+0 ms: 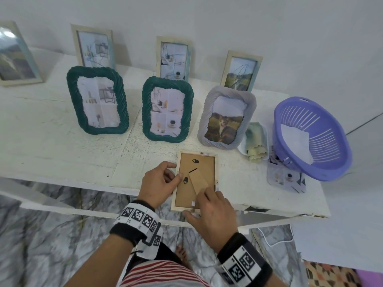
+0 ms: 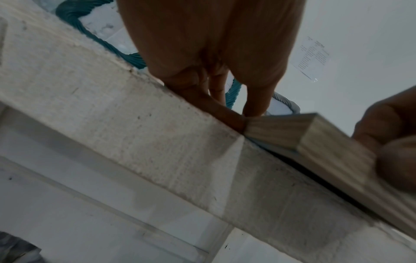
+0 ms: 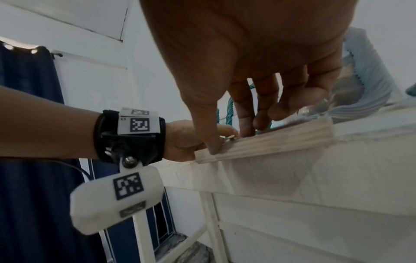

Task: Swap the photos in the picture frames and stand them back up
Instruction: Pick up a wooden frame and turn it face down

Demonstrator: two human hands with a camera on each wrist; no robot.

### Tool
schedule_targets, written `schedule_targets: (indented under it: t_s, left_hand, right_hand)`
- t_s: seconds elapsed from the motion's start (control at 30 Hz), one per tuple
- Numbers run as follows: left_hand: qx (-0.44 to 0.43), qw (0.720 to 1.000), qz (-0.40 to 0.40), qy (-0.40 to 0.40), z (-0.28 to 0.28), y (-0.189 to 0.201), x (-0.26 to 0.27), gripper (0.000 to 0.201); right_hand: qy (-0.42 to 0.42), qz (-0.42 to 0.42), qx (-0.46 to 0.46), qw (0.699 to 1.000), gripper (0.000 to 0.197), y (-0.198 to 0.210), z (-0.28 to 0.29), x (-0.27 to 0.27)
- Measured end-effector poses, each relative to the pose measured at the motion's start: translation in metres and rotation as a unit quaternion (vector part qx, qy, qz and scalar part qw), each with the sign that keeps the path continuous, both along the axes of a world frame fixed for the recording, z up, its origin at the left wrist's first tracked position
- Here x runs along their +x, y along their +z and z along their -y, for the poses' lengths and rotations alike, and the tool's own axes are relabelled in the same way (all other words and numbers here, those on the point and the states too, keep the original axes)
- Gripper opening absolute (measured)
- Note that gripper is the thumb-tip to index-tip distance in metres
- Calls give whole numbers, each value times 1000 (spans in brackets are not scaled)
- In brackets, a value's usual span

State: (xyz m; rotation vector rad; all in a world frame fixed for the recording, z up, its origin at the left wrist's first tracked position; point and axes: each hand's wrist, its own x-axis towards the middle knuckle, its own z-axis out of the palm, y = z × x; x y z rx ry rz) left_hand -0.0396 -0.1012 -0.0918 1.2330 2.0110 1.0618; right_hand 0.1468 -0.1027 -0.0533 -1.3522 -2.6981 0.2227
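White table (image 1: 62, 129) carries seven upright frames; both hands' grip holds an eighth, face-down frame (image 1: 207, 162).

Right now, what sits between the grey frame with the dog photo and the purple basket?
In the head view, a pale green crumpled cloth lies between the grey frame and the purple basket.
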Motion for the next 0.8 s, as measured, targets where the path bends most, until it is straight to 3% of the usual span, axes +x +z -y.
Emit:
schedule_targets:
  t_s: [0.13, 0.27, 0.37, 0.47, 0.57, 0.7, 0.8]
  left_hand:
    - [1, 1000, -1, 4, -1, 0, -1, 24]
    - [5, 1000, 4, 6, -1, -1, -1, 26]
    - [9, 1000, 15, 10, 0, -2, 0, 26]
    - [17, 999, 32, 12, 2, -2, 0, 26]
    - [22, 999, 44, 13, 3, -2, 0, 23]
    - [21, 998, 56, 16, 3, -3, -1, 19]
    - [22, 998, 61, 20, 3, -3, -1, 17]
  right_hand:
    - [37, -49, -1, 998, 22, -8, 7, -8]
    - [102, -43, 8, 994, 8, -12, 3, -3]
    - [112, -48, -2, 992, 13, -8, -2, 2]
    - [36, -54, 15, 998, 24, 1, -16, 3]
    - [-74, 8, 33, 997, 43, 8, -33, 0]
    - [-96, 50, 20, 994, 47, 7, -35, -10]
    - [-122, 11, 11, 992, 45, 4, -35, -13]
